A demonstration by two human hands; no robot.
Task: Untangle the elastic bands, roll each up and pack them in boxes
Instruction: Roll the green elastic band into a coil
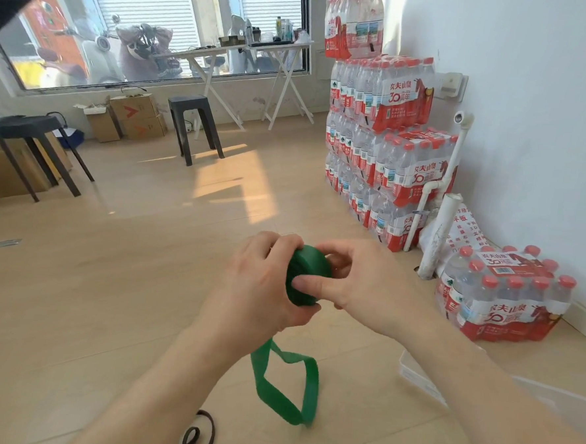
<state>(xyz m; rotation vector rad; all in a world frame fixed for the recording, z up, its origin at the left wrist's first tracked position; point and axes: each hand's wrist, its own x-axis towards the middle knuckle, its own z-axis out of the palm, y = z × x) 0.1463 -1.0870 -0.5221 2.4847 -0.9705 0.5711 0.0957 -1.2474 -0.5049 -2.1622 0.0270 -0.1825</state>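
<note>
Head view shows both hands raised above the pale wooden floor, with the tightly wound roll of flat green elastic band clamped between them. The left hand wraps its fingers round the roll's left side and underside. The right hand presses its thumb flat on the roll's face while its fingers curl over the far edge. Neither hand holds anything else. Below the roll, the unwound green tail hangs in a twisted loop; I cannot tell whether its lowest fold touches the floor.

I judge the main risk to be the coil springing loose. Elastic wants to unwind, so if either thumb eases before the tail is taken up, the layers could telescope sideways. The twist in the tail may also wind in crooked, leaving a lumpy roll that sits badly in the clear plastic box on the floor to the right. A dark looped band lies on the floor near the left forearm, apart from the tail.
</note>
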